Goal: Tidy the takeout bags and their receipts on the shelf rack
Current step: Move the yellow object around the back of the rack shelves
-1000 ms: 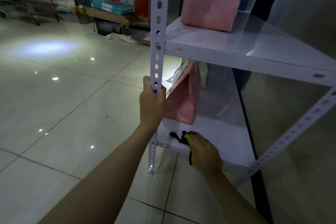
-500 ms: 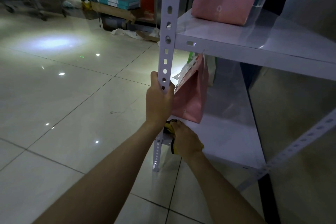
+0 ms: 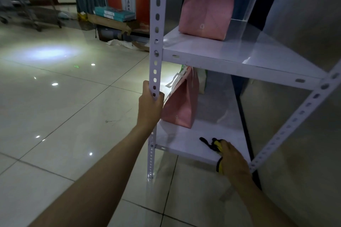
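- Head view: the left hand [image 3: 150,106] is still wrapped around the rack's front-left perforated upright [image 3: 156,46], just above the lower shelf [image 3: 186,145], as it was a second ago.
- The right hand [image 3: 233,160] has changed place. Half a second ago it was at the front-left corner of the lower shelf, close under the left hand; now it lies near the shelf's front-right corner, by the diagonal brace [image 3: 295,118]. The two hands are well apart.
- The right hand's fingers are curled on a yellow-and-black cloth [image 3: 215,144], whose black end trails onto the shelf surface. Judged from this travel along the front edge, the hand is wiping the shelf, not handling a bag.
- The lower pink takeout bag [image 3: 181,103] stands at the shelf's left side, just behind the gripped upright, leaning a little, with white paper, likely its receipt [image 3: 175,82], sticking out at the top. It looks unmoved.
- The upper pink takeout bag [image 3: 206,5] stands upright near the front-left corner of the middle shelf [image 3: 239,64], beside a clear plastic panel [image 3: 243,3].
- For the task: the front strip of the lower shelf seems covered; the bags and receipts are probably still to be straightened.
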`<state>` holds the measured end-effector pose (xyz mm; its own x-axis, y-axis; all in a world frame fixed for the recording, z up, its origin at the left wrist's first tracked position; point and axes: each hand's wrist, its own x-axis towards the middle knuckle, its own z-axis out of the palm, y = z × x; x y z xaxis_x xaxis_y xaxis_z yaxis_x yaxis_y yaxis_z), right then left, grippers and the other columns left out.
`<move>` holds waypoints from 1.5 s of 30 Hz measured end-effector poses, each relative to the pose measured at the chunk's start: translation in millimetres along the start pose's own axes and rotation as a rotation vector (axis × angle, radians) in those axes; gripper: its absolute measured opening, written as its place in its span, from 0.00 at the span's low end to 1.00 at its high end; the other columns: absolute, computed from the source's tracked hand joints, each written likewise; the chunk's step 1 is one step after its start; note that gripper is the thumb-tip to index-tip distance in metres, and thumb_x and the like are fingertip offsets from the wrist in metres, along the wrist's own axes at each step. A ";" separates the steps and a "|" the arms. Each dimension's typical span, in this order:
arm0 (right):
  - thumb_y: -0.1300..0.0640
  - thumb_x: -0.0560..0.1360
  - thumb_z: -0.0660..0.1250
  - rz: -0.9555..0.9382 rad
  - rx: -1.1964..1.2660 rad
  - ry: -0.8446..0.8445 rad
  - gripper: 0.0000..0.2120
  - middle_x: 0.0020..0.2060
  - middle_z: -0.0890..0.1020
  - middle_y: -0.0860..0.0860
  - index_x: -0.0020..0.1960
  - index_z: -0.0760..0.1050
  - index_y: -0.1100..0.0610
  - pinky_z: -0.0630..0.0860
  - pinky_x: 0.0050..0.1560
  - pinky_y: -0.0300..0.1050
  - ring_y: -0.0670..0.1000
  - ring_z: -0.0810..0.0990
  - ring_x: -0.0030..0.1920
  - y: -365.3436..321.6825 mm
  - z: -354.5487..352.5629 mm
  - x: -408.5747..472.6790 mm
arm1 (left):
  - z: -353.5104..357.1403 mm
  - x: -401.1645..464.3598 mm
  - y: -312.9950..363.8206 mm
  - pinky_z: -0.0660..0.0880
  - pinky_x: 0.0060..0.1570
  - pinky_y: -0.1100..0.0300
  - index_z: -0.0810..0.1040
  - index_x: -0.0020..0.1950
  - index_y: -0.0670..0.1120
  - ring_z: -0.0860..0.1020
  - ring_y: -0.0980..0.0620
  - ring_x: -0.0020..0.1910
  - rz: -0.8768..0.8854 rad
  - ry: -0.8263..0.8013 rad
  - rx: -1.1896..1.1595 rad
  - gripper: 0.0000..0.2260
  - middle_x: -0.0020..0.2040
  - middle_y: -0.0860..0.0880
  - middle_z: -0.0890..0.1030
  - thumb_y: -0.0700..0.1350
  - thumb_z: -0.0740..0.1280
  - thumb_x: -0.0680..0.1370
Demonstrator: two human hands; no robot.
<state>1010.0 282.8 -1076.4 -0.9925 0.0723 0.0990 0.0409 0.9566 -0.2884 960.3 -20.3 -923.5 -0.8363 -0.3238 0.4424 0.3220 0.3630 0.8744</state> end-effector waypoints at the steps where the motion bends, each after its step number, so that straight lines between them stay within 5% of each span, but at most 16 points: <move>1: 0.64 0.79 0.63 0.016 -0.020 0.035 0.19 0.61 0.77 0.56 0.69 0.69 0.56 0.76 0.61 0.53 0.55 0.77 0.60 2.6 1.9 0.6 | 2.7 -0.2 -0.7 0.65 0.26 0.68 0.67 0.52 0.40 0.68 0.59 0.25 0.001 0.028 -0.001 0.06 0.32 0.54 0.68 0.35 0.63 0.79; 4: 0.62 0.78 0.65 0.112 -0.103 0.117 0.11 0.52 0.79 0.56 0.59 0.71 0.59 0.79 0.54 0.52 0.54 0.79 0.51 2.5 13.2 2.3 | 12.3 -0.8 -3.9 0.66 0.27 0.70 0.68 0.54 0.41 0.72 0.62 0.28 0.011 0.124 0.016 0.07 0.34 0.56 0.70 0.35 0.64 0.79; 9: 0.71 0.66 0.66 0.087 -0.214 0.279 0.14 0.38 0.77 0.59 0.51 0.74 0.63 0.77 0.33 0.51 0.58 0.77 0.35 -8.2 32.9 7.2 | 19.6 -0.8 -8.3 0.66 0.29 0.69 0.65 0.52 0.45 0.72 0.64 0.29 0.041 0.215 0.042 0.09 0.34 0.58 0.69 0.36 0.64 0.79; 16: 0.67 0.71 0.67 -0.131 -0.142 0.454 0.11 0.39 0.79 0.54 0.52 0.78 0.60 0.76 0.34 0.48 0.54 0.77 0.36 -39.5 50.3 17.8 | 22.0 2.8 -15.4 0.75 0.31 0.57 0.69 0.57 0.41 0.74 0.65 0.32 0.093 0.245 0.065 0.09 0.37 0.61 0.71 0.37 0.66 0.80; 29: 0.64 0.68 0.72 -0.271 0.037 0.231 0.14 0.41 0.82 0.52 0.53 0.80 0.57 0.76 0.36 0.44 0.53 0.81 0.38 -147.7 58.7 27.0 | 12.6 2.2 -12.1 0.67 0.28 0.73 0.68 0.57 0.38 0.74 0.64 0.31 0.073 0.120 0.009 0.09 0.36 0.57 0.70 0.34 0.65 0.79; 35: 0.68 0.66 0.74 -0.329 0.050 0.241 0.15 0.41 0.84 0.53 0.51 0.82 0.58 0.79 0.35 0.43 0.54 0.84 0.37 -178.1 66.3 32.2 | 8.3 3.8 -13.2 0.71 0.28 0.69 0.68 0.60 0.38 0.75 0.50 0.35 0.101 0.050 -0.045 0.11 0.42 0.49 0.73 0.38 0.66 0.81; 39: 0.66 0.70 0.73 -0.385 0.017 0.199 0.19 0.46 0.83 0.48 0.60 0.80 0.53 0.78 0.40 0.40 0.49 0.83 0.42 -162.6 62.6 23.6 | 5.3 5.2 -14.4 0.66 0.28 0.72 0.67 0.56 0.39 0.73 0.62 0.29 0.108 0.014 -0.045 0.08 0.36 0.57 0.71 0.37 0.66 0.81; 45: 0.69 0.66 0.76 -0.464 0.027 0.136 0.28 0.47 0.84 0.48 0.63 0.78 0.54 0.81 0.36 0.42 0.49 0.84 0.40 -142.7 51.2 3.3 | 2.5 -1.6 -5.0 0.64 0.27 0.71 0.65 0.54 0.42 0.70 0.60 0.26 0.064 -0.009 -0.061 0.07 0.34 0.56 0.69 0.37 0.63 0.81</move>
<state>995.0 132.1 -1083.8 -0.8811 -0.3220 0.3463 -0.4071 0.8891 -0.2091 958.9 -19.4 -929.1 -0.8172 -0.2932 0.4963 0.4011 0.3291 0.8549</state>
